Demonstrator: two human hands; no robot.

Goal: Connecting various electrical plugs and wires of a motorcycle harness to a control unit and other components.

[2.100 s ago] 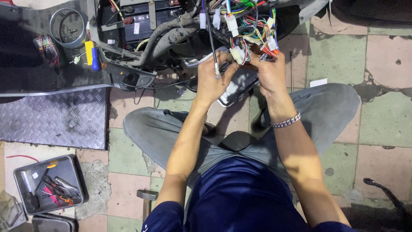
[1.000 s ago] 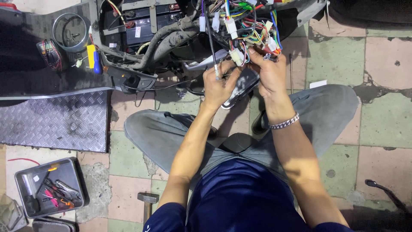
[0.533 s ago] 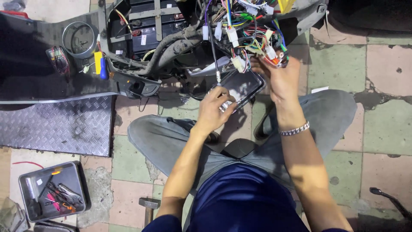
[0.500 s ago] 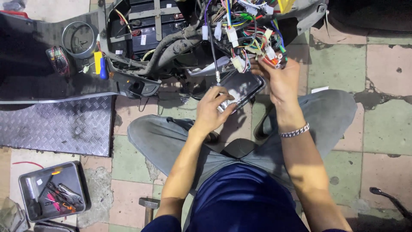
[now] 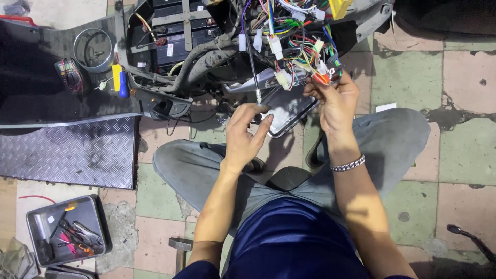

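Tangling wires [image 5: 302, 49] hide right hand's [image 5: 336, 101] fingertips; grip unclear

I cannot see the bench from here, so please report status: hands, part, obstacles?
Left hand on grey box. Right hand pinching coloured wires. Wire bundle crowds the work.

I see a flat grey rectangular box [image 5: 289, 109] tilted beneath the scooter's wiring. A bundle of coloured wires with white connectors [image 5: 302, 57] hangs tangled just above it.

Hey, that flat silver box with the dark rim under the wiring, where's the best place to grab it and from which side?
Probably the silver box's near long edge, from below left, where the left hand already touches it; tangled wires crowd the far side.
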